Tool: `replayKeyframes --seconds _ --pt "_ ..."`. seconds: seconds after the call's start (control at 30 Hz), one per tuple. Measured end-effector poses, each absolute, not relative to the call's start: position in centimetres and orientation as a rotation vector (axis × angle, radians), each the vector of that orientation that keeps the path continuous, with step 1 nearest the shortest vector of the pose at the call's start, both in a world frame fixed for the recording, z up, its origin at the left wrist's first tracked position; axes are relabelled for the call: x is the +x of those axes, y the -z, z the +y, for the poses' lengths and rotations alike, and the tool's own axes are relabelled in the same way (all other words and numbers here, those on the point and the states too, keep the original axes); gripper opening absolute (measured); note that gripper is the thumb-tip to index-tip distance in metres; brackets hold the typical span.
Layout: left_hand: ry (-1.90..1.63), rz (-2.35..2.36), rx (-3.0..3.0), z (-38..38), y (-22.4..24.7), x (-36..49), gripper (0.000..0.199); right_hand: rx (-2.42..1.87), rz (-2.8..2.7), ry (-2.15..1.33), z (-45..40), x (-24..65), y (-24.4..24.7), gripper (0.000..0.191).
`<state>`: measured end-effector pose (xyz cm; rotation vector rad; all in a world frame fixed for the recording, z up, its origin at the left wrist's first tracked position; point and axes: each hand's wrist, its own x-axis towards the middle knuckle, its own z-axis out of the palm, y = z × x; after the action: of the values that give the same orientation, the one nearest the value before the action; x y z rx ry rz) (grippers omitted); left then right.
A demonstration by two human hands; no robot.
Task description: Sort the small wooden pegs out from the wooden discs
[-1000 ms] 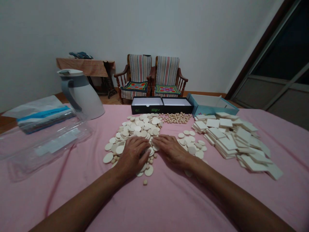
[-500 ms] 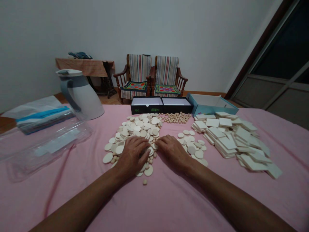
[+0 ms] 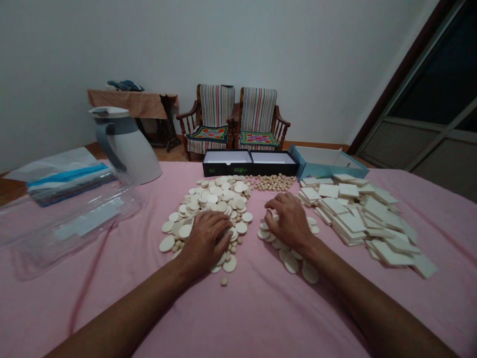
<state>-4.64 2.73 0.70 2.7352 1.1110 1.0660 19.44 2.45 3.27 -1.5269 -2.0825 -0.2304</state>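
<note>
Two heaps of flat cream discs on a pink sheet (image 3: pixel 257 318), the left hand (image 3: pixel 204 241) and the right hand (image 3: pixel 288 221) resting on them.
From the head view, the left hand lies palm down and open on the larger heap (image 3: pixel 219 196), its fingers spread across the discs. The right hand is arched, with its fingertips down among the smaller heap (image 3: pixel 286 263); whether it grips a disc cannot be told. The hands stand apart. Beyond the heaps lie a cluster of pale round beads (image 3: pixel 271 182) and an open black box (image 3: pixel 227 166). To the right are piles of cream square tiles (image 3: pixel 357 209) and an open pale blue box (image 3: pixel 316 161). To the left stand a white jug (image 3: pixel 126 149) and a clear plastic box (image 3: pixel 74 223).
</note>
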Motion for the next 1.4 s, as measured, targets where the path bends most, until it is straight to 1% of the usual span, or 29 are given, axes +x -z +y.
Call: replayKeyframes --seconds 0.1,0.2,0.43,0.53,0.63,0.77,0.87,0.97,1.03,1.13,1.23,1.4 --pt "-1.058 1.119 2.739 2.7 -0.7 -4.6 0.012 -1.178 -2.34 -0.042 2.1 18.0 -2.2 0.029" --pt "-1.045 1.128 2.74 2.8 -0.6 -4.6 0.013 -1.066 -2.445 -0.128 1.7 16.5 -1.4 0.03" --pt "-1.042 1.124 2.75 2.7 -0.7 -4.7 0.014 -1.115 -2.474 -0.066 1.8 15.7 -0.7 0.018" --pt "-1.054 1.115 2.753 2.7 -0.7 -4.7 0.013 -1.193 -2.379 0.008 1.9 16.6 -1.3 0.016" --pt "-1.059 1.113 2.753 2.7 -0.7 -4.6 0.013 -1.362 -2.215 0.117 2.1 18.1 -2.8 0.012" --pt "-1.047 1.12 2.749 2.7 -0.8 -4.7 0.014 -1.536 -2.001 0.268 2.3 19.4 -4.1 0.018" --pt "-1.037 1.115 2.749 2.7 -0.8 -4.6 0.014 -1.401 -2.175 0.149 2.5 19.1 -3.3 0.016" --pt "-1.04 1.117 2.748 2.7 -0.8 -4.6 0.014 -1.209 -2.427 -0.031 2.7 18.1 -1.7 0.035" --pt "-1.034 1.115 2.748 2.7 -0.7 -4.6 0.015 -1.2 -2.467 -0.071 2.7 17.4 -0.8 0.039" --pt "-1.02 1.115 2.744 2.7 -0.7 -4.5 0.014 -1.242 -2.444 -0.105 2.9 17.0 -0.1 0.036" --pt "-1.016 1.116 2.745 2.7 -0.7 -4.6 0.014 -1.272 -2.419 -0.134 3.0 17.0 0.0 0.028" --pt "-1.045 1.113 2.747 2.7 -0.7 -4.7 0.014 -1.38 -2.333 -0.083 2.9 18.2 -1.5 0.02"
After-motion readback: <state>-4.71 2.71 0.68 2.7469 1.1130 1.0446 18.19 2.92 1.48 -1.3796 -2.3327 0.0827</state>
